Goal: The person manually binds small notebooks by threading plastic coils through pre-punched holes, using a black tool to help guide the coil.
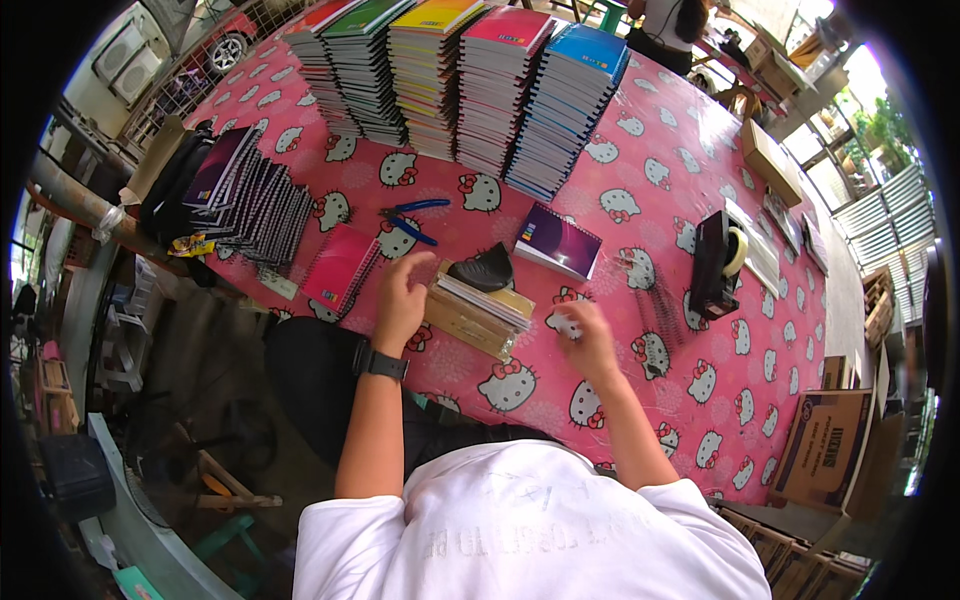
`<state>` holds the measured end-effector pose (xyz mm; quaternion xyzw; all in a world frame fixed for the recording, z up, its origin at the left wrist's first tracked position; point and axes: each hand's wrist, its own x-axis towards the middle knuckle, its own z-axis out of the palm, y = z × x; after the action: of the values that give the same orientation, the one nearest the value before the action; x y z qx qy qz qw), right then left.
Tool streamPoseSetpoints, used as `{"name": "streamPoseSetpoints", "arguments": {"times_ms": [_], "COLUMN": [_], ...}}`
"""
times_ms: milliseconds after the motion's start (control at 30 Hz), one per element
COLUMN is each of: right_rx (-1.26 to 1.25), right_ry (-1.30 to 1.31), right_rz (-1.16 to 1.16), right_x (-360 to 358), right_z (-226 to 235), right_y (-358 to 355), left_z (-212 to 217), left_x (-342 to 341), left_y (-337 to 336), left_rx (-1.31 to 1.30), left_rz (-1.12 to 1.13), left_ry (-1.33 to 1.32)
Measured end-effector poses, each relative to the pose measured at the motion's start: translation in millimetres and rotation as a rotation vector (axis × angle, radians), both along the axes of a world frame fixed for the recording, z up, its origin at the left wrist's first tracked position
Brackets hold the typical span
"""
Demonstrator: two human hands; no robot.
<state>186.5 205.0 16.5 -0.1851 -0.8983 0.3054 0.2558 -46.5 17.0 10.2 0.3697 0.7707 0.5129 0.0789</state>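
Observation:
In front of me lies a wooden block-like holder with a thin stack of white sheets along it. A black curved piece rests at its far side. My left hand is at the holder's left end, fingers apart; whether it touches the wood I cannot tell. My right hand hovers off the right end, blurred, with something whitish at its fingertips. A purple spiral notebook lies just beyond. Blue-handled pliers and a pink notebook are to the left.
Tall stacks of coloured notebooks line the table's far side. Purple notebooks pile up at left. Loose black spiral coils and a black tape dispenser sit at right. A cardboard box stands beyond the right edge.

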Motion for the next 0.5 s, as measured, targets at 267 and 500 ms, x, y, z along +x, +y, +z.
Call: {"name": "streamPoseSetpoints", "arguments": {"times_ms": [267, 500], "right_rx": [-0.456, -0.620], "right_ry": [-0.139, -0.087], "right_rz": [-0.131, 0.167], "right_x": [11, -6], "right_z": [-16, 35], "right_y": [30, -10], "left_z": [10, -3], "left_x": [106, 104], "left_y": [46, 49], "left_rx": [-0.276, -0.353], "left_rz": [-0.090, -0.064], "left_ry": [0.522, 0.597]}}
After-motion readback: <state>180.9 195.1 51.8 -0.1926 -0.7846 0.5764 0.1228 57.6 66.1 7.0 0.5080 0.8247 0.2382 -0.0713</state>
